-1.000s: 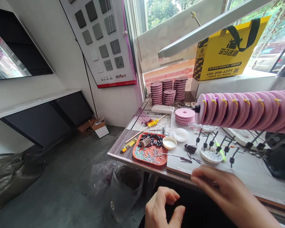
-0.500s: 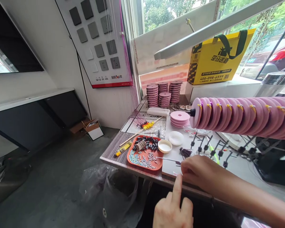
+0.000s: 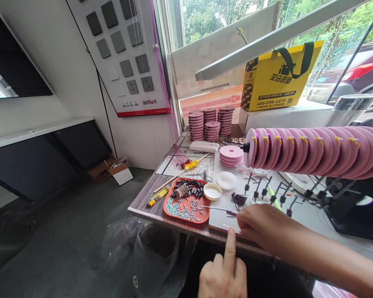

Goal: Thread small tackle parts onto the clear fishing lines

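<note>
My left hand (image 3: pixel 225 271) is at the bottom middle, in front of the table edge. Its index finger points up at the edge of the white board (image 3: pixel 216 221), while the other fingers are curled in; anything inside them is hidden. Just above and to the right, my right hand (image 3: pixel 256 223) is closed in a pinch, its fingertips turned away. What it grips is too small or hidden to make out. A thin needle-like tool with a dark handle (image 3: pixel 231 213) lies beside its fingers. Behind lies a bundle of short dark strands (image 3: pixel 239 199).
An orange tray (image 3: pixel 165 205) holds small black, blue and silver parts. A shallow round lid (image 3: pixel 212 197) and a white dish (image 3: pixel 226 186) sit beside it. Pink foam spools fill a horizontal rod (image 3: pixel 246 147) at right, above black clips (image 3: pixel 265 191). More spools (image 3: pixel 231 151) are stacked behind.
The view has shifted slightly, so the table's things appear a little further left. My left index fingertip has drawn slightly down and left; my right hand keeps its pinch.
</note>
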### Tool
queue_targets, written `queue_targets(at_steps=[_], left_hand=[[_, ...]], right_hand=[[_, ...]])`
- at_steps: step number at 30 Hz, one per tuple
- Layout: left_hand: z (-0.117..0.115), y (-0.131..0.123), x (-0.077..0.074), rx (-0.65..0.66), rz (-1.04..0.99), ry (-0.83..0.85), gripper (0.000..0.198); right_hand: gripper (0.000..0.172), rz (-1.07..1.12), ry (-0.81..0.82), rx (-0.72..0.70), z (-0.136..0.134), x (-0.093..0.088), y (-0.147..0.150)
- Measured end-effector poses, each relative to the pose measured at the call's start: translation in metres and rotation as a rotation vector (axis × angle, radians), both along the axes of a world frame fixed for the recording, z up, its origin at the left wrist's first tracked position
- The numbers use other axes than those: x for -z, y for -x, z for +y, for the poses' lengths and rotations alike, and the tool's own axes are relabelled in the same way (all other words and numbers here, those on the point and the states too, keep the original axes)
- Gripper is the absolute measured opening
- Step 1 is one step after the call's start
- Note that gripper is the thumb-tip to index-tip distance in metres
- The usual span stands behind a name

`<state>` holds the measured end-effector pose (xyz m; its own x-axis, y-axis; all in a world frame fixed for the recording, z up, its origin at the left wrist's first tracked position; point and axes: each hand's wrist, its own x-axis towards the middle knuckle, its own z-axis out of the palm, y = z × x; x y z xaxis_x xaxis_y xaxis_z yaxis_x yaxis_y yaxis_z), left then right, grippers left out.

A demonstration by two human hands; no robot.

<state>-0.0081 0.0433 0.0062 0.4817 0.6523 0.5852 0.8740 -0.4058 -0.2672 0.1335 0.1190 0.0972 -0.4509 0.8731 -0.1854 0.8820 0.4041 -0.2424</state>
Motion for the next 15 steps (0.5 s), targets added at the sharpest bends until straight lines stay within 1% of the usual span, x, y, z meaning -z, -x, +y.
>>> queue_targets(at_steps=[4, 5, 8, 10, 12, 15], left_hand=[[0.000, 0.003, 0.000, 0.028, 0.004, 0.068, 0.019], [0.000, 0.003, 0.000, 0.031, -0.004, 0.090, 0.023], [0.002, 0.005, 0.000, 0.039, -0.037, 0.151, 0.051], [0.004, 0.005, 0.001, 0.033, -0.059, 0.166, 0.065], [0.007, 0.004, 0.003, 0.016, -0.073, 0.153, 0.067], [0.011, 0.003, 0.005, 0.009, -0.062, 0.114, 0.059]], right_hand=[[0.023, -0.086, 0.010, -0.010, -0.005, -0.014, -0.025], [0.025, -0.104, 0.000, -0.009, -0.007, -0.017, -0.033], [0.027, -0.134, -0.007, -0.026, -0.012, -0.025, -0.055], [0.028, -0.130, -0.006, -0.050, -0.014, -0.028, -0.065], [0.028, -0.119, -0.012, -0.074, -0.014, -0.028, -0.071], [0.026, -0.118, -0.031, -0.103, -0.013, -0.029, -0.072]])
